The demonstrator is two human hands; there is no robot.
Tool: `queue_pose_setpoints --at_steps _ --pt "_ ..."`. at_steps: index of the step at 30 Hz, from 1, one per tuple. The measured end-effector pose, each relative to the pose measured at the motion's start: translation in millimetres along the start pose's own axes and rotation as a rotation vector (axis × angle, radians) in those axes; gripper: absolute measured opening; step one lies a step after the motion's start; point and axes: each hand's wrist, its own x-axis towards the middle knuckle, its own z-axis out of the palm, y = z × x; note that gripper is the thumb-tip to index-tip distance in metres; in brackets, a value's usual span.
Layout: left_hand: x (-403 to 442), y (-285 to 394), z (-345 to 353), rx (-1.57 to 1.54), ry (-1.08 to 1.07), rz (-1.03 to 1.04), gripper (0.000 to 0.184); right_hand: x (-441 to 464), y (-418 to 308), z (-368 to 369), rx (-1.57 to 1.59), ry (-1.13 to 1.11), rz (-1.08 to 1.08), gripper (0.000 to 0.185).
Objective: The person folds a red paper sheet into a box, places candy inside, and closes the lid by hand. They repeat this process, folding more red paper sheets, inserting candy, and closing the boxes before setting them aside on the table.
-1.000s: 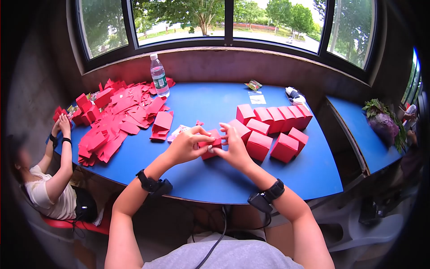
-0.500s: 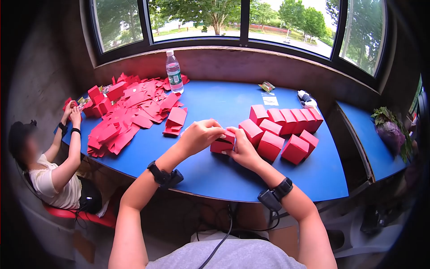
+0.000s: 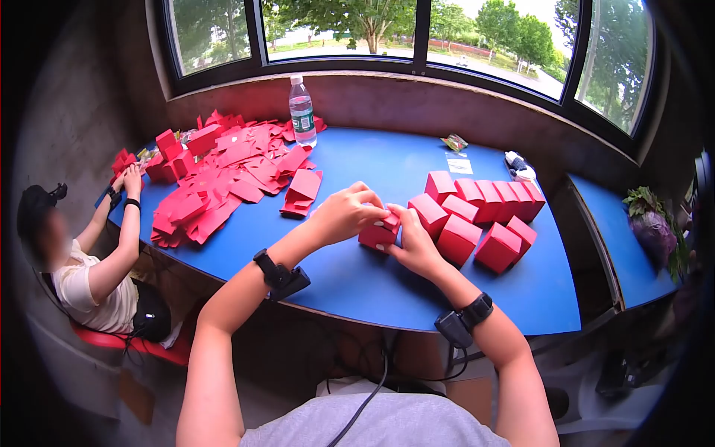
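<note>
A small red paper box (image 3: 372, 237) stands on the blue table (image 3: 350, 287) between my two hands. My left hand (image 3: 344, 214) has its fingertips pinched at the box's upper edge. Along the right side of the same box, my right hand (image 3: 414, 244) grips with the thumb low and the index finger bent over the top. My fingers hide much of the lid. Just to the right sit several closed red boxes (image 3: 459, 240), some in a tight row. To the left of my left hand lies a partly folded red box (image 3: 302, 194).
A heap of flat red cartons (image 3: 238, 175) covers the table's left part, with a water bottle (image 3: 302, 112) behind. A co-worker (image 3: 93, 287) handles red pieces at the far left. A small packet (image 3: 454, 142) and dark-and-white item (image 3: 519, 166) lie at the back right.
The dark gap at the top of the held box no longer shows, and my fingers have closed in over its top. The view has shifted slightly. The co-worker's hands have moved a little.
</note>
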Motion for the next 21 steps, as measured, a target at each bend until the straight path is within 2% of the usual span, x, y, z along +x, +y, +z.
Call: queue_pose_setpoints --at_steps 3,6,8,12,14,15,17,21 --pt "0 -3 1 -0.055 -0.048 0.001 0.029 2 -1 -3 -0.053 -0.01 -0.006 0.072" --pt "-1 -4 -2 -0.141 -0.097 -0.033 0.025 3 0 -2 -0.044 -0.017 -0.006 0.073" --pt "-1 -5 -1 -0.276 -0.211 -0.155 0.013 2 0 -2 -0.045 -0.019 -0.01 0.073" --pt "-4 -5 0 -0.375 -0.165 -0.253 0.008 4 5 -2 -0.055 -0.023 -0.019 0.071" --pt "-8 -12 2 -0.594 -0.12 -0.36 0.017 4 7 0 -0.072 -0.012 -0.031 0.071" --pt "-9 -13 0 -0.596 -0.117 -0.362 0.017 4 6 0 -0.09 0.008 -0.04 0.07" --pt "-10 -12 -3 -0.333 -0.095 -0.252 0.018 3 1 -3 -0.111 -0.017 -0.004 0.069" --pt "-15 1 -23 -0.15 -0.251 -0.134 0.016 2 -5 -7 -0.199 -0.032 0.005 0.067"
